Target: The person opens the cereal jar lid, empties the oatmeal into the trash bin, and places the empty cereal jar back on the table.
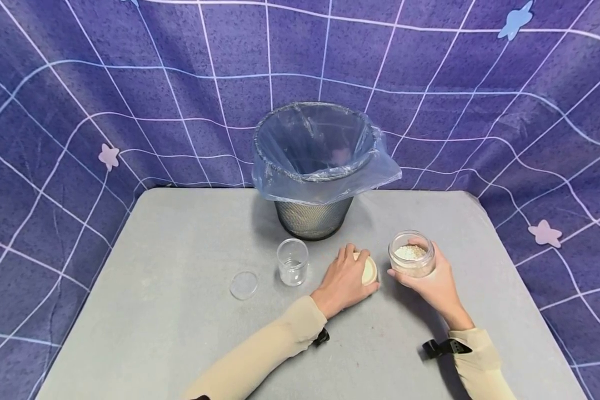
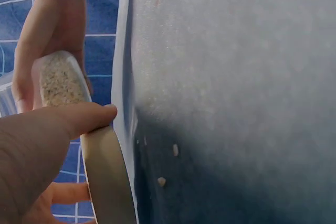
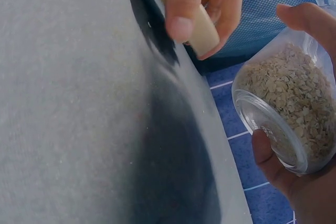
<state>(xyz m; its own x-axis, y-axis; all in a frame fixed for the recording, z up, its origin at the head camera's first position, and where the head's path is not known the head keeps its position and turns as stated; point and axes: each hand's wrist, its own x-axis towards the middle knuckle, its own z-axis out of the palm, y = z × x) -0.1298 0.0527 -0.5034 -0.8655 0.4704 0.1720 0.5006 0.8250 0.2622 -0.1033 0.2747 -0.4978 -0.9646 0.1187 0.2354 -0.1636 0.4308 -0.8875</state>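
Observation:
Fingers curled over it, my left hand [image 1: 345, 280] holds a round cream-coloured lid [image 1: 369, 270] at the table's surface, right of centre. The left wrist view shows the thumb on the edge of this lid [image 2: 108, 174]. My right hand [image 1: 440, 286] grips a clear, open jar [image 1: 411, 268] from its right side. Pale flakes, like rolled oats [image 3: 294, 90], fill part of the jar, which is tilted in the right wrist view. To the left of my left hand stands a clear empty cup [image 1: 293, 266], and a flat clear disc-shaped lid [image 1: 244, 285] lies beside it.
A mesh waste bin [image 1: 312, 216] lined with a blue plastic bag [image 1: 320, 186] stands at the back of the grey table [image 1: 180, 250]. Two small flakes [image 2: 176, 150] lie near the cream lid. A purple grid-patterned curtain [image 1: 180, 100] surrounds the back and sides.

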